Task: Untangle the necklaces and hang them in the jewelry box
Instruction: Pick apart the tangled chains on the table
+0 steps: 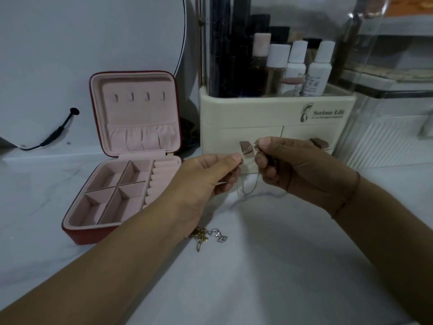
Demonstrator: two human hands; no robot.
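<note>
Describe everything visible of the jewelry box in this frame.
The jewelry box is square, dark red outside and lined in soft pink. It stands open on the white surface, lid upright with four bare hooks above a gathered pocket. The base has four divided compartments and a column of ring rolls, all empty. Neither hand touches it; the left wrist hides its near right corner.

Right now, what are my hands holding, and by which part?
Both hands pinch one thin silver necklace near its top end, left hand and right hand close together; the chain hangs below. Whether that is the clasp cannot be told.
</note>
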